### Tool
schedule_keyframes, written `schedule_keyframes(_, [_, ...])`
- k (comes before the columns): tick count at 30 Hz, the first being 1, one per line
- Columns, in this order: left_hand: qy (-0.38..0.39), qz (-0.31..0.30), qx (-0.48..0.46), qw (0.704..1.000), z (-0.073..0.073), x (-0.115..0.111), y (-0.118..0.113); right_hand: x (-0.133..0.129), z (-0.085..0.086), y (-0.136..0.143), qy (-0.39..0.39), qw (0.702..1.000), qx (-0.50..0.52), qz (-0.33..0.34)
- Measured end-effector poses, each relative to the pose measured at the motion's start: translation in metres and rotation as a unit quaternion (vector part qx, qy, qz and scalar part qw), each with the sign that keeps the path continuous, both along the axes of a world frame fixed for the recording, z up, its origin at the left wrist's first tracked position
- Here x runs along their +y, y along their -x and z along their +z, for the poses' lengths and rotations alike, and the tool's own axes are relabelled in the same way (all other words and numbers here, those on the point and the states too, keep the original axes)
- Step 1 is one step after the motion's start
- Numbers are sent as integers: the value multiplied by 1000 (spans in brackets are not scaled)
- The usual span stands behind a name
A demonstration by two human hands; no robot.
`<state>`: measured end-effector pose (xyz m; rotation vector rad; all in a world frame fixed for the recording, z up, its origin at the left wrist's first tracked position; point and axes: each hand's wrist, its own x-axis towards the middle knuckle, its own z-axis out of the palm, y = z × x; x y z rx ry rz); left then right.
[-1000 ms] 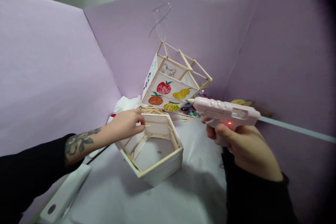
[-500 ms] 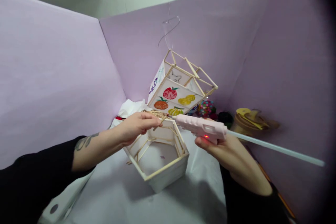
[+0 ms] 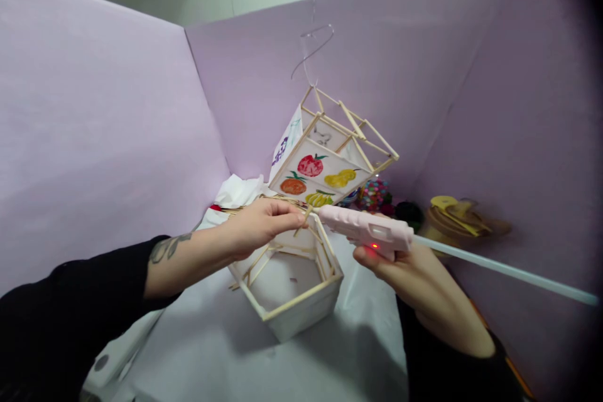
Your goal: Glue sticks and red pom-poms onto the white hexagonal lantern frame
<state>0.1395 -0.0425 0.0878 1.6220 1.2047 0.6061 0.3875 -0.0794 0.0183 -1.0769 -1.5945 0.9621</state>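
Skinny wood stick is being pinched by the left hand. Chunky, ridged pink glue gun is being gripped by the right hand.

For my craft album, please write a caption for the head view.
Left hand holds a small stick near the pink glue gun in the right hand, fruit-painted frame behind.
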Motion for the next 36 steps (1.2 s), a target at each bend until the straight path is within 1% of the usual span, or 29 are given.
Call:
schedule_keyframes(5, [18, 13, -13, 1000, -2, 2, 1, 3, -8, -4, 15, 1000, 23, -12])
schedule_keyframes(8, [17, 8, -22, 1000, -2, 2, 1, 4, -11, -6, 18, 999, 29, 0])
schedule_keyframes(12, [16, -3, -30, 999, -2, -1, -1, 1, -3, -3, 21, 999, 33, 3])
schedule_keyframes(17, [16, -2, -32, 999, -4, -3, -2, -5, 6, 1, 46, 998, 27, -18])
schedule_keyframes(27, [17, -5, -7, 1000, -2, -6, -3, -5, 7, 1, 23, 1000, 8, -12])
schedule_keyframes(32, [18, -2, -13, 1000, -4, -4, -3, -4, 8, 0, 27, 1000, 13, -7])
schedule_keyframes(36, [13, -9, -12, 1000, -3, -5, -2, -4, 6, -2, 33, 999, -3, -6])
